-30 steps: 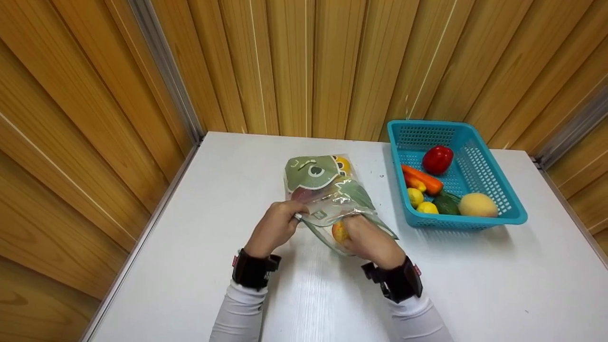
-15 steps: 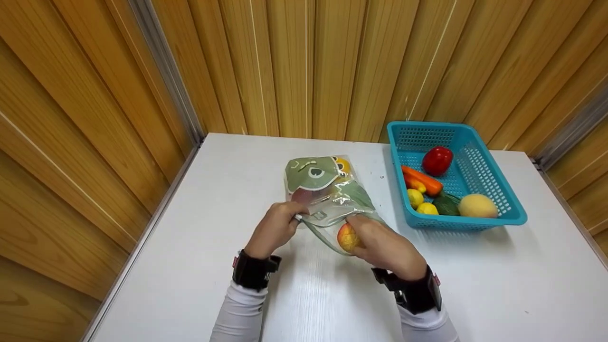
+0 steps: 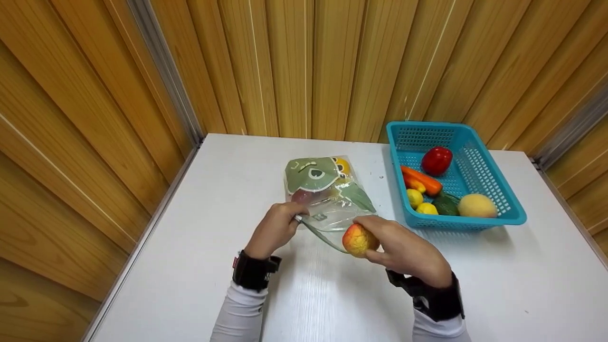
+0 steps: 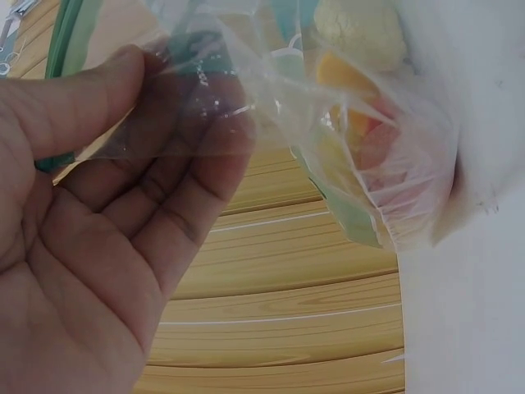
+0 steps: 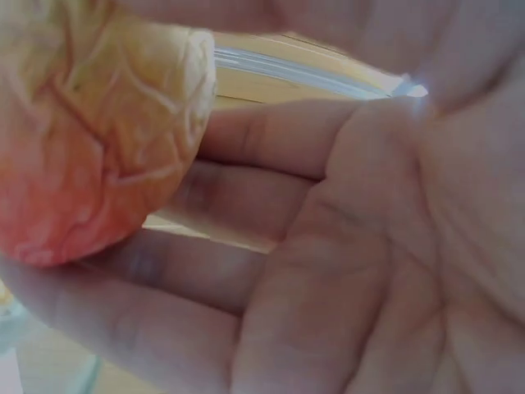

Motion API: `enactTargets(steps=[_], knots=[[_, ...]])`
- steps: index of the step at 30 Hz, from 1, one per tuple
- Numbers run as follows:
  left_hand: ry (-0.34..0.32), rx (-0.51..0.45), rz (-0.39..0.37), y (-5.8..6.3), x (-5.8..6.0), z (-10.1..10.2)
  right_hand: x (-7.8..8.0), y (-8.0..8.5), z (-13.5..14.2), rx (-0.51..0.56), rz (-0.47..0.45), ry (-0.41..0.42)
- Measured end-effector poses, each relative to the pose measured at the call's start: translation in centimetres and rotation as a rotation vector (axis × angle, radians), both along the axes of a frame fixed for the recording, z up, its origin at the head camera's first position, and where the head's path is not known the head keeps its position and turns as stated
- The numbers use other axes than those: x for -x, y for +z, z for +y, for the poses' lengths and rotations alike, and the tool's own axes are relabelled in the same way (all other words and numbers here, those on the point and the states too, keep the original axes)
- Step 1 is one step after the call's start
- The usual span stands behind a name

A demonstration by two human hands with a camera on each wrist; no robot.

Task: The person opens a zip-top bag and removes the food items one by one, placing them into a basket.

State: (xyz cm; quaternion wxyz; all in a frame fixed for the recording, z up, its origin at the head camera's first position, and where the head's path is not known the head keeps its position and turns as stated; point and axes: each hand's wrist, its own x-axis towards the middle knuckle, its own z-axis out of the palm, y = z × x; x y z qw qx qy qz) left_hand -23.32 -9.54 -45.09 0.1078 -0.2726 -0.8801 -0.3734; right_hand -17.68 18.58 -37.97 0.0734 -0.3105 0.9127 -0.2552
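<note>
My right hand (image 3: 403, 244) grips a wrinkled red-and-yellow apple (image 3: 359, 240) between thumb and fingers, at the bag's mouth. In the right wrist view the apple (image 5: 98, 131) sits against the fingers, away from the palm. A clear zip bag (image 3: 327, 209) with a green cartoon print lies on the table, its mouth toward me. Through its plastic show a dark red thing and a yellow-orange one. My left hand (image 3: 273, 228) pinches the left corner of the bag's green-edged mouth. The left wrist view shows the thumb and fingers (image 4: 107, 90) around that corner.
On the right of the white table (image 3: 190, 266) stands a turquoise basket (image 3: 515, 209). It holds a red bell pepper (image 3: 437, 160), a carrot (image 3: 422, 180), lemons (image 3: 427, 208), a dark green vegetable (image 3: 445, 204) and a round pale yellow fruit (image 3: 477, 205). Wood-patterned walls (image 3: 332, 71) enclose the table.
My right hand has drawn back out of the bag, toward me and to the right, bringing the apple with it. The left hand stays on the bag's corner.
</note>
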Motion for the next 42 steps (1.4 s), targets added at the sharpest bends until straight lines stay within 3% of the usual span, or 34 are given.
enactTargets(steps=[12,25,33,42], knots=[[0.008,0.001,-0.015,0.1,0.0,0.0,-0.8,0.9,3.2,0.139,0.048,-0.047],[0.012,0.008,-0.009,0.0,0.0,0.0,-0.9,1.2,5.4,0.394,0.312,-0.232],[0.012,0.004,-0.029,0.0,0.0,-0.1,1.3,0.8,6.2,0.542,0.343,-0.351],[0.003,0.008,0.0,-0.2,0.2,0.0,5.6,0.8,9.0,0.461,0.387,-0.477]])
